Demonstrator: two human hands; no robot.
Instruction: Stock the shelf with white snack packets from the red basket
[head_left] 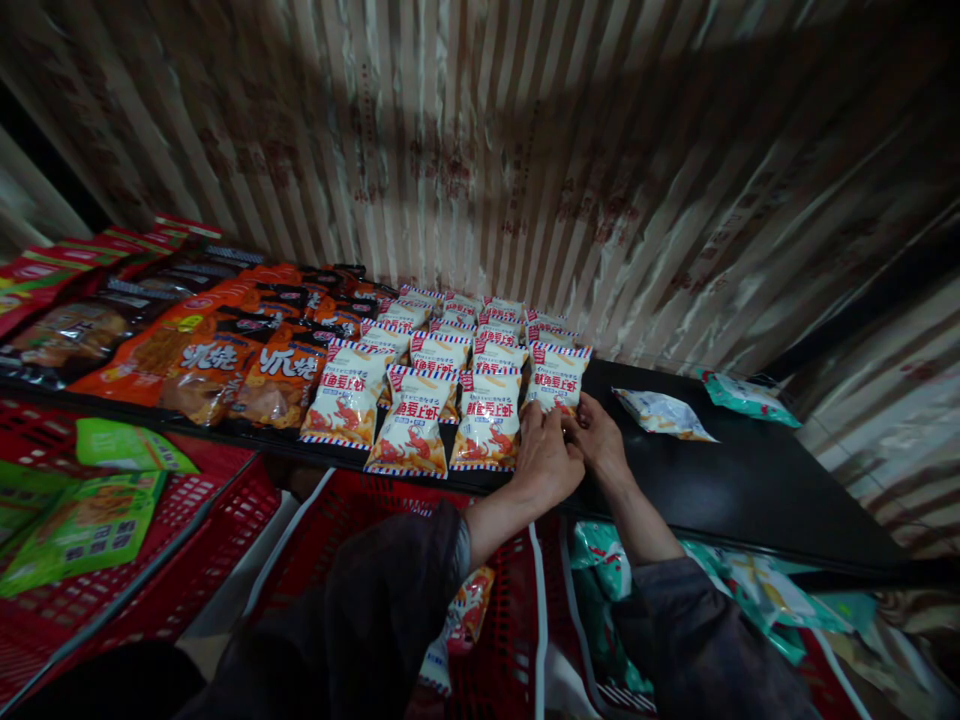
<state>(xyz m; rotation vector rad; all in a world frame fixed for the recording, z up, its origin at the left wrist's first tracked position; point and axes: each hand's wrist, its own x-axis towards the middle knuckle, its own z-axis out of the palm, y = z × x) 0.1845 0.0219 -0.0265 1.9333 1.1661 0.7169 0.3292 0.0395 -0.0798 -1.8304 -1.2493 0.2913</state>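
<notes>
Several white snack bags with orange pictures and red lettering (486, 422) stand in rows on a black shelf (750, 490). At the right end of the front row is one such bag (559, 368). Both hands are at its lower part: my left hand (547, 455) on its lower left, fingers closed against it, and my right hand (596, 437) at its lower right corner, fingers bent round the edge. The fingertips are partly hidden behind the bag and each other.
Orange bags (277, 375) and red bags (45, 275) fill the shelf's left. A white bag (664, 414) and a teal bag (748, 398) lie on its right. Below are red baskets (510, 580) with snack bags. A striped, wrinkled sheet (480, 150) rises behind.
</notes>
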